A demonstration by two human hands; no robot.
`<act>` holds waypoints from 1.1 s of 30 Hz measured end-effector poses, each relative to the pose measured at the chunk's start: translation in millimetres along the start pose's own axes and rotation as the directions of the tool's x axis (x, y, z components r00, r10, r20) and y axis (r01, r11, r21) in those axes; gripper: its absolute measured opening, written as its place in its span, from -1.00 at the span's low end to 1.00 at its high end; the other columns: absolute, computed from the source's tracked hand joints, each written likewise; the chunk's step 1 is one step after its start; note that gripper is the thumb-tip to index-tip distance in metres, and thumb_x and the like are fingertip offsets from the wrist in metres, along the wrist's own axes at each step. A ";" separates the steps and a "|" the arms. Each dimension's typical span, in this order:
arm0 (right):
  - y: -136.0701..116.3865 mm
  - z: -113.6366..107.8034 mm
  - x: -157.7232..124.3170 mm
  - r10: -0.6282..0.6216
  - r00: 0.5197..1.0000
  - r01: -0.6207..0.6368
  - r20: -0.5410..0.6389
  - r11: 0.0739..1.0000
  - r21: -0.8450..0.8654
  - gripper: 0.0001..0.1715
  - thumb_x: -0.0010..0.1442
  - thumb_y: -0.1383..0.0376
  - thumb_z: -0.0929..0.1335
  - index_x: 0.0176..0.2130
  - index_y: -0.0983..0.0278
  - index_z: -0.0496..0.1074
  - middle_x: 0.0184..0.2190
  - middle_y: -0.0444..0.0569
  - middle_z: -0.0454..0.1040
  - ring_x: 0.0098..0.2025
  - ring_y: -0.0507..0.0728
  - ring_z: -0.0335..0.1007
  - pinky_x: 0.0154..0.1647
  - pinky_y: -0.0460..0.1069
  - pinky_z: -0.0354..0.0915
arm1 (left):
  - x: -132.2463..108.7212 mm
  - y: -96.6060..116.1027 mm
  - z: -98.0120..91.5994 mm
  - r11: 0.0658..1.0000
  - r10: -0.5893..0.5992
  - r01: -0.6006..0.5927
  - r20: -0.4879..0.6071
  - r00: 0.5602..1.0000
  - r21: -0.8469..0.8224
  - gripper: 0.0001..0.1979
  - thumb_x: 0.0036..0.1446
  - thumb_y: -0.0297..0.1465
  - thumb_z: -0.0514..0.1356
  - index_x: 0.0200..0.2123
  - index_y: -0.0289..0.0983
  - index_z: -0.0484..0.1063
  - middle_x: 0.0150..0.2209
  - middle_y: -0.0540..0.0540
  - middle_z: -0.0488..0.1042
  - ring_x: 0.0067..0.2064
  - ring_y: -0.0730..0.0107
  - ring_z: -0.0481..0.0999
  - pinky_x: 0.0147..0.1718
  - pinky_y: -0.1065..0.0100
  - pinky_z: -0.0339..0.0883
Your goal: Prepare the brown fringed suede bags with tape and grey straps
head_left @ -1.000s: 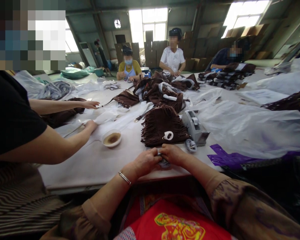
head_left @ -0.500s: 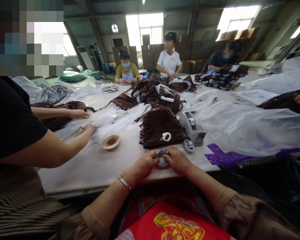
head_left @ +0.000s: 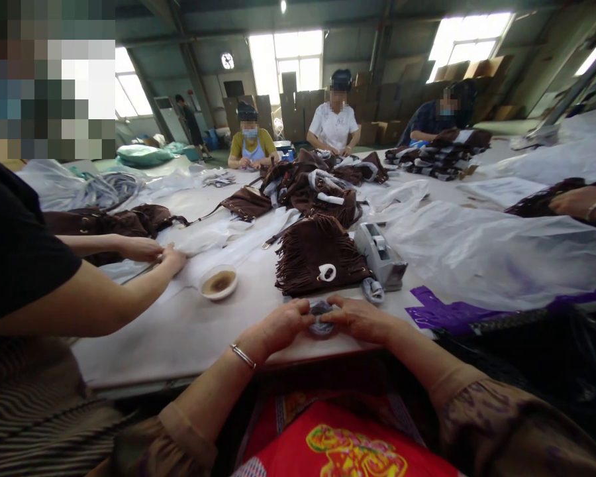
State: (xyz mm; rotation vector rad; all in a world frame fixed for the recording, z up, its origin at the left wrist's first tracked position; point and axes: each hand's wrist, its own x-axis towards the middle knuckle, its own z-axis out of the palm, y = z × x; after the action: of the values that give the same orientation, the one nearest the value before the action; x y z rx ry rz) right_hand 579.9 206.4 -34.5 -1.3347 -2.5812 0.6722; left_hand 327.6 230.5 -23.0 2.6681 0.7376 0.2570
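Both my hands meet at the table's near edge around a small coiled grey bundle (head_left: 321,317), which looks like a strap wrapped in plastic. My left hand (head_left: 289,322) grips its left side, fingers curled and thumb on top. From the right, my right hand (head_left: 358,319) holds the other side in the same way. Just beyond lies a brown fringed bag (head_left: 318,258) with a white ring-shaped piece (head_left: 327,272) on it. A second grey wrapped coil (head_left: 373,290) rests at the bag's right corner, beside a grey tape dispenser (head_left: 380,257).
A white bowl of brown liquid (head_left: 219,283) stands left of the bag. At left, a co-worker's hands (head_left: 161,255) work over white sheeting. Brown bags (head_left: 310,182) are heaped mid-table. Clear plastic (head_left: 496,248) and purple tape (head_left: 442,311) lie right. Several people sit or stand beyond.
My hands stay on the coil, with the right fingers shifted slightly across it. The co-worker's hands at left have come together. At far right, another person's hand has moved further into view.
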 end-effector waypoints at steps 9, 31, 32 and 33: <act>-6.9 21.9 -6.1 0.013 0.998 -0.015 -0.061 0.999 -0.044 -0.57 0.27 0.32 0.28 0.09 0.06 0.49 0.08 0.04 0.35 -0.18 0.16 0.36 -0.15 -0.02 0.25 | -11.2 13.6 17.4 0.990 -0.100 0.103 -0.043 0.994 0.093 -0.73 0.29 -0.26 0.16 -0.02 -0.27 0.44 -0.18 -0.12 0.29 -0.21 0.31 0.31 -0.14 0.29 0.34; -16.4 30.9 -26.9 0.038 0.946 -0.072 -0.323 0.993 -0.091 -0.61 0.29 0.31 0.30 0.10 0.15 0.42 -0.05 0.04 0.42 -0.10 0.17 0.38 -0.06 0.00 0.32 | 2.7 25.9 50.1 0.973 -0.148 0.205 -0.397 0.906 0.107 -0.83 0.29 -0.37 0.15 -0.29 -0.24 0.53 -0.29 -0.13 0.31 -0.20 0.21 0.30 -0.20 0.19 0.29; -13.0 32.6 -31.7 0.054 0.925 -0.078 -0.375 0.996 -0.050 -0.60 0.29 0.33 0.29 0.10 0.18 0.41 -0.04 0.06 0.43 -0.07 0.18 0.39 -0.02 0.01 0.33 | 2.8 22.0 48.3 0.970 -0.155 0.217 -0.397 0.904 0.114 -0.84 0.28 -0.39 0.15 -0.31 -0.24 0.52 -0.28 -0.14 0.31 -0.19 0.20 0.30 -0.19 0.18 0.30; -8.7 33.6 -35.9 0.078 0.899 -0.088 -0.432 0.996 -0.002 -0.60 0.28 0.36 0.29 0.10 0.21 0.42 -0.03 0.08 0.44 -0.04 0.18 0.39 0.02 0.03 0.34 | 2.9 17.2 46.4 0.965 -0.167 0.232 -0.400 0.901 0.119 -0.85 0.26 -0.40 0.16 -0.33 -0.24 0.51 -0.28 -0.14 0.32 -0.18 0.19 0.30 -0.19 0.18 0.30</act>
State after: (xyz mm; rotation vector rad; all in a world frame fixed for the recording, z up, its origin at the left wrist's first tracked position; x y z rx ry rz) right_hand 583.3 162.5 -58.0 -1.4183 -2.1914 0.3107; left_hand 350.3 204.8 -58.7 2.6941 1.1949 0.7124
